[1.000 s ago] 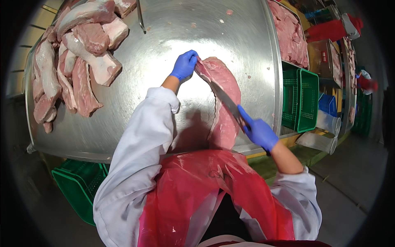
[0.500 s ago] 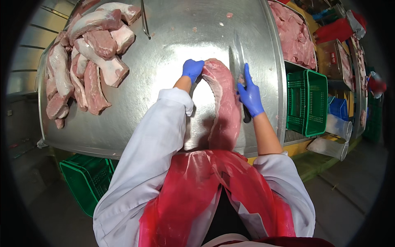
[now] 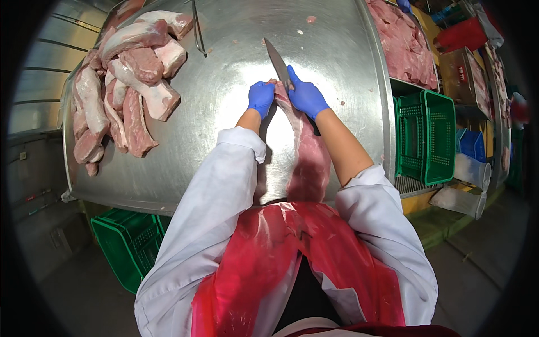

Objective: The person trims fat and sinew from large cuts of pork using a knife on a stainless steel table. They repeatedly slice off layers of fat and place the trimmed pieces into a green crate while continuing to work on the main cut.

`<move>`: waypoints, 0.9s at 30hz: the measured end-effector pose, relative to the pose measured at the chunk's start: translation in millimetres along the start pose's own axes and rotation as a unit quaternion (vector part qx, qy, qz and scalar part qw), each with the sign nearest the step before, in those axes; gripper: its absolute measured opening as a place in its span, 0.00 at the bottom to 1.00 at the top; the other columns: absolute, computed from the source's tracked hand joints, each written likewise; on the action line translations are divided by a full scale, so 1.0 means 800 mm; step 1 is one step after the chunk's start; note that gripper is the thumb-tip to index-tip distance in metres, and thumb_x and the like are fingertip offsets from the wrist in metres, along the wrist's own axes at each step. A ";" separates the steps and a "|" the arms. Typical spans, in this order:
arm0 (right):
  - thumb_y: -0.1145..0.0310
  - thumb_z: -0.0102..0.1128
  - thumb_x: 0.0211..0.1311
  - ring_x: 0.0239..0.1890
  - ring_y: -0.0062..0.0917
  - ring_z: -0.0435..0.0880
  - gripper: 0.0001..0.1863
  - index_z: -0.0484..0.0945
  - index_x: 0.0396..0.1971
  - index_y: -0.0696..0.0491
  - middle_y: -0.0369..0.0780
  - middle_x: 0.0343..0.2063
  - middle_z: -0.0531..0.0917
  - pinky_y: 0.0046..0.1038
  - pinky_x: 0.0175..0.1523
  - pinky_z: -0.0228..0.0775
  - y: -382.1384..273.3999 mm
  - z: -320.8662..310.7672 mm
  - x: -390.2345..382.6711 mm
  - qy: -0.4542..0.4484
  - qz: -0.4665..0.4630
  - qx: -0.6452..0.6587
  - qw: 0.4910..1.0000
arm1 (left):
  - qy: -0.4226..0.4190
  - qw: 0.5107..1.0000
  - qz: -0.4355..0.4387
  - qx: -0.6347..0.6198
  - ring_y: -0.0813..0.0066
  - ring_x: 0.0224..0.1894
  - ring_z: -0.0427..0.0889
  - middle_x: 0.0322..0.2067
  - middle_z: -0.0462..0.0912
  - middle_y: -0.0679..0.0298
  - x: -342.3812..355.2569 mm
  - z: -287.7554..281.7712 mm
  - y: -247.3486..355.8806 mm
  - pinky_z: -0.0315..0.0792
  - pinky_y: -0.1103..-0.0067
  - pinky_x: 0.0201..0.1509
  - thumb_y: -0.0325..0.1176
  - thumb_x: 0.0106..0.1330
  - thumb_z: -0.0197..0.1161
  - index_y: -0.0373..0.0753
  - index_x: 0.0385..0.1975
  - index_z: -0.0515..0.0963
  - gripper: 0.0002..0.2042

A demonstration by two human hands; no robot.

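Observation:
A long strip of raw meat, pink with a pale fatty left edge, lies on the steel table, its near end by my red apron. My left hand, in a blue glove, is closed on the far tip of the strip. In my right hand, gloved in blue too, is a knife, its blade pointing away and slightly left. The blade's lower part is right beside the meat's far end; my right fingers partly hide the contact. A dark bit of handle shows below that hand.
At the left lies a pile of meat pieces. A thin metal hook-shaped rod rests near them. To the right are a tray of sliced meat and a green crate. Another green crate stands below the table's left front edge.
My right hand has moved left with the knife to the meat's far end, and the blade now tilts left. My left hand keeps its grip on the tip.

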State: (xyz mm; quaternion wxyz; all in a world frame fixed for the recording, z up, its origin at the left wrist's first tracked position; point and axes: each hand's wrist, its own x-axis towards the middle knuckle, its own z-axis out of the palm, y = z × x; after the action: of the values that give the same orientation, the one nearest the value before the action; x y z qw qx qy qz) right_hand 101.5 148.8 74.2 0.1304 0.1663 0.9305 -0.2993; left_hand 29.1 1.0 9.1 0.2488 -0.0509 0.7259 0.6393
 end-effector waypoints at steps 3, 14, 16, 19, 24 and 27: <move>0.65 0.48 0.70 0.50 0.51 0.85 0.37 0.51 0.78 0.42 0.56 0.53 0.82 0.44 0.58 0.75 0.025 0.017 -0.010 -0.004 -0.068 -0.023 0.997 | -0.011 1.000 0.010 -0.021 0.75 0.26 0.76 0.24 0.81 0.60 0.004 -0.001 0.000 0.70 0.75 0.29 0.32 0.65 0.64 0.30 0.26 0.79 0.10; 0.69 0.50 0.67 0.35 0.42 0.89 0.37 0.57 0.77 0.35 0.51 0.38 0.87 0.40 0.49 0.81 0.038 -0.068 -0.086 -0.192 -0.075 -0.040 0.978 | -0.008 0.989 0.047 -0.139 0.81 0.27 0.74 0.25 0.80 0.66 -0.009 0.014 -0.011 0.70 0.80 0.33 0.30 0.69 0.65 0.33 0.31 0.80 0.08; 0.67 0.51 0.68 0.28 0.39 0.88 0.37 0.57 0.77 0.33 0.50 0.32 0.88 0.39 0.45 0.81 0.049 -0.094 -0.109 -0.251 -0.039 0.006 0.967 | 0.001 0.986 0.029 -0.167 0.83 0.26 0.71 0.23 0.79 0.68 -0.009 0.014 -0.012 0.69 0.79 0.31 0.32 0.68 0.67 0.34 0.28 0.80 0.09; 0.60 0.48 0.72 0.27 0.36 0.87 0.32 0.60 0.76 0.31 0.50 0.32 0.87 0.37 0.44 0.80 0.011 -0.079 -0.062 -0.231 -0.053 -0.047 0.970 | -0.019 0.990 0.138 -0.037 0.84 0.28 0.72 0.26 0.79 0.69 -0.022 0.015 0.000 0.67 0.82 0.31 0.26 0.69 0.60 0.34 0.31 0.80 0.05; 0.61 0.51 0.72 0.26 0.33 0.86 0.34 0.57 0.77 0.28 0.47 0.33 0.87 0.36 0.39 0.80 0.038 -0.077 -0.014 -0.223 -0.151 -0.046 0.962 | -0.062 0.987 0.112 -0.101 0.88 0.26 0.68 0.23 0.75 0.72 -0.040 0.021 0.018 0.64 0.85 0.29 0.26 0.68 0.60 0.36 0.31 0.77 0.03; 0.67 0.52 0.68 0.24 0.23 0.81 0.38 0.57 0.77 0.25 0.41 0.30 0.84 0.29 0.32 0.77 0.039 -0.139 -0.031 -0.363 -0.052 -0.041 0.930 | -0.028 0.957 0.025 -0.287 0.87 0.27 0.71 0.23 0.77 0.70 -0.037 0.016 0.023 0.67 0.83 0.30 0.27 0.70 0.66 0.36 0.28 0.75 0.09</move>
State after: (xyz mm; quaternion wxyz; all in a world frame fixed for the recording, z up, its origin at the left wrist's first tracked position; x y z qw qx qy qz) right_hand 120.1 233.7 154.0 0.4502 -0.0075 0.8385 -0.3070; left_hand 51.9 9.5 37.3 0.2280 -0.0838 0.5060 0.8277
